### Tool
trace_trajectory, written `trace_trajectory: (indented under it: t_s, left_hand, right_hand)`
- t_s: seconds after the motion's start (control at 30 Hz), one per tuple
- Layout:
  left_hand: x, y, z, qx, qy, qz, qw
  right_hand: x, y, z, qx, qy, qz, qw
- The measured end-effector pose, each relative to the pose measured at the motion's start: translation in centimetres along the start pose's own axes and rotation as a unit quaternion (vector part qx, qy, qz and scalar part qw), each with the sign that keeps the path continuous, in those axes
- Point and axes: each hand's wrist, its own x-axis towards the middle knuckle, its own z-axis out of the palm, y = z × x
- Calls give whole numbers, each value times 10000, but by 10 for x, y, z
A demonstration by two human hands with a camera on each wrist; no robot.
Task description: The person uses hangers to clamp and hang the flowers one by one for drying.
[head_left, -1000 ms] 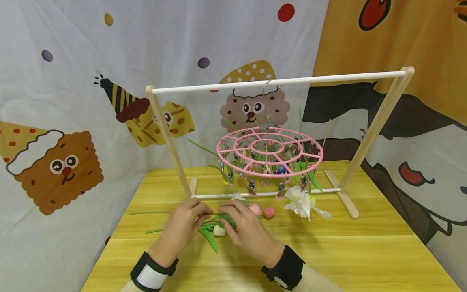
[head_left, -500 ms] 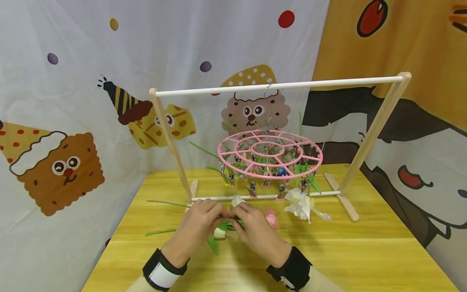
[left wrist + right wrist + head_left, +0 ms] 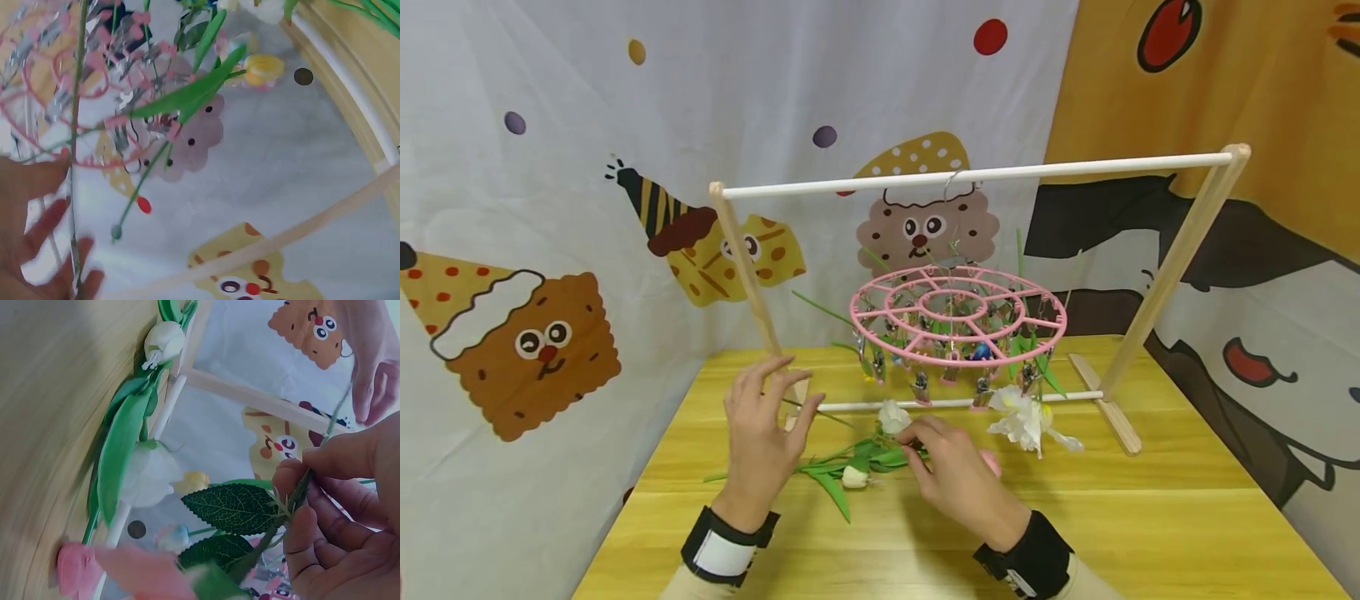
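Note:
My right hand pinches the thin green stem of an artificial flower between thumb and fingers, beside its serrated dark leaves. The bloom of this stem is hidden. Toward the stem's other end, my left hand is raised with its fingers spread, and the stem passes by its thumb and fingers in the left wrist view. Under the hands lie more artificial flowers: a white tulip with long green leaves, and a pink tulip. A fuller white flower appears just behind my right fingertips.
A pink round clip hanger hangs from the white bar of a wooden rack. Its metal clips hold several flowers, including a large white one low at the right. A printed cloth stands behind the yellow wooden table.
The hands were together over the flowers; now the left has moved left and up with fingers spreading along the stem. The right hand has shifted slightly right, holding the stem.

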Motion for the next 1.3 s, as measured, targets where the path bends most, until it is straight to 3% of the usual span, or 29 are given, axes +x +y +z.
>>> trace_trajectory:
  t_s: [0.07, 0.13, 0.2, 0.23, 0.3, 0.33, 0.4, 0.5, 0.6, 0.73, 0.87, 0.97, 1.17, 1.23, 1.3]
  left_hand:
    - [2, -5, -3, -357, 147, -626, 9973]
    - [3, -7, -5, -1145, 110, -1293, 9849]
    - [2, -7, -5, -2080, 21, -1873, 9600]
    - [2, -6, -4, -2568, -29, -2096, 9434]
    - [3, -3, -1, -3313, -97, -2307, 9148]
    - [3, -1, 1, -3533, -114, -2322, 9062]
    - [4, 4, 4, -3828, -92, -2234, 8964]
    - [8, 11, 7, -4016, 10, -1945, 8949]
    - [13, 20, 6, -4074, 45, -1608, 8990]
    - [19, 36, 3, -4066, -77, -1118, 9067]
    - [23, 51, 3, -4039, -238, -759, 9113]
    - [24, 61, 4, -4065, -321, -614, 9110]
    - [22, 69, 9, -4251, -589, -527, 9017]
    - [22, 68, 12, -4235, -658, -492, 9022]
    - [23, 66, 15, -4121, -669, -495, 9073]
  right_hand:
    - [-2, 2, -2, 17, 16, 45, 10000]
    - [-4, 3, -4, 29, 22, 96, 9999]
    - [-6, 4, -5, 18, 45, 167, 9998]
    - [-6, 5, -5, 18, 65, 215, 9997]
    - [-7, 5, -7, 17, 94, 304, 9995]
    - [-7, 5, -7, -4, 89, 344, 9994]
    - [-6, 5, -9, -28, 29, 405, 9992]
    - [-6, 4, -14, -58, -105, 419, 9991]
    - [-4, -2, -20, -51, -97, 333, 9994]
    - [4, -16, -30, -154, 364, -129, 9991]
    - [14, -30, -38, -335, 949, -723, 9923]
    - [20, -37, -40, -421, 1189, -979, 9872]
    - [22, -40, -40, -597, 1406, -1142, 9816]
    - [23, -39, -41, -630, 1471, -1144, 9805]
    - [24, -39, -43, -635, 1530, -1109, 9799]
